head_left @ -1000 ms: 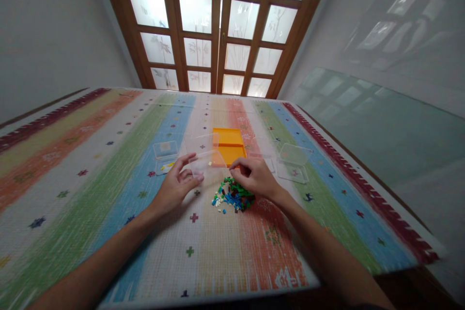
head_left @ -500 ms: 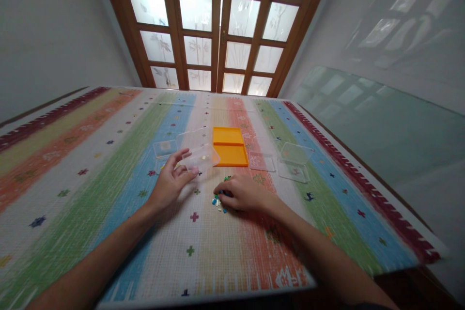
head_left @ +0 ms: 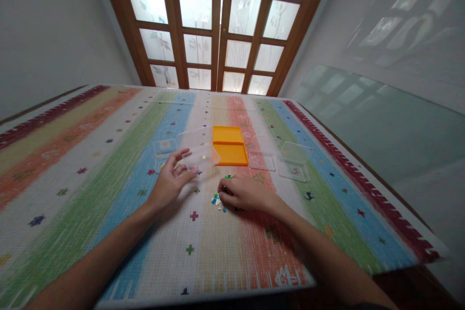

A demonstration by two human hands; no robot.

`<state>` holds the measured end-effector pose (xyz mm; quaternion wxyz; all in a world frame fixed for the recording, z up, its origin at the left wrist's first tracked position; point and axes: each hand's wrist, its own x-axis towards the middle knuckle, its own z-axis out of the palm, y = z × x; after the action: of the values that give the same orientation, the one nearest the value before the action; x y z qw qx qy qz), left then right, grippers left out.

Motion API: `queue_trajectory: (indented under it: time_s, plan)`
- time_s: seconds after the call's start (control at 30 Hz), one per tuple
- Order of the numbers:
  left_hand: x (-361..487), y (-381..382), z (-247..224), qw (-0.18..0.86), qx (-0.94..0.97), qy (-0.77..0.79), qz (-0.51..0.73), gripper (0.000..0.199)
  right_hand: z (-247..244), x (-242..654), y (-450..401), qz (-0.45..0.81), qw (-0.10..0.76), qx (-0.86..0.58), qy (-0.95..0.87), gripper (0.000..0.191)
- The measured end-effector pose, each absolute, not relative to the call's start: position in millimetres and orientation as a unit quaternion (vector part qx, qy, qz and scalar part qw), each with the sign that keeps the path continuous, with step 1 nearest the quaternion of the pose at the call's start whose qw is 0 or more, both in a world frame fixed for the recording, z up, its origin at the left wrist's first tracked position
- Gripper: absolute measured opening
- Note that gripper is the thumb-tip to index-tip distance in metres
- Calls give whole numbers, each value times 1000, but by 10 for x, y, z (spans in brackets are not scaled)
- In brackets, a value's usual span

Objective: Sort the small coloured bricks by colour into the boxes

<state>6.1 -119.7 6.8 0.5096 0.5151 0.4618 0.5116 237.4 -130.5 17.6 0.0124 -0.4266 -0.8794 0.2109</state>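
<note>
My left hand (head_left: 173, 174) is curved around the left end of a clear plastic box (head_left: 205, 157). Its thumb lies along the near edge and the index finger at the far side. A few small yellowish pieces show through the plastic. My right hand (head_left: 241, 193) rests low over a small pile of tiny building bricks (head_left: 217, 200), blue, green and white. Its fingers are bent together at the pile's right side, and whatever they pinch is hidden. Some green bricks (head_left: 227, 177) peek out just beyond the knuckles.
An orange two-part tray (head_left: 232, 154) lies beyond my hands. Another clear box (head_left: 165, 147) stands to the left, and open clear boxes (head_left: 293, 170) (head_left: 262, 161) lie on the right. A striped cloth (head_left: 174, 261) covers the table; wooden glazed doors (head_left: 218, 34) stand behind.
My right hand has shifted slightly to the right, uncovering more of the bricks on the left of the pile. My left hand has stayed at the clear box.
</note>
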Motion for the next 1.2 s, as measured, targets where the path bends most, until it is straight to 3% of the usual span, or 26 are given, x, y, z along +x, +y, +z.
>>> queue_trajectory:
  time_s: [0.17,0.53,0.93,1.2]
  plan:
    - [59,-1190,43,513,510,460,516,58,224,2394,-1294,225,37,-424,-876,19]
    - [133,-1300,41,557,559,418,450,53,435,2593,-1217,254,267,-443,-818,25]
    - [177,-1379,8,583,594,380,403,57,354,2576,-1193,202,141,-499,-831,11]
    - [166,-1364,10,578,600,379,402,57,401,2618,-1180,258,163,-483,-820,18]
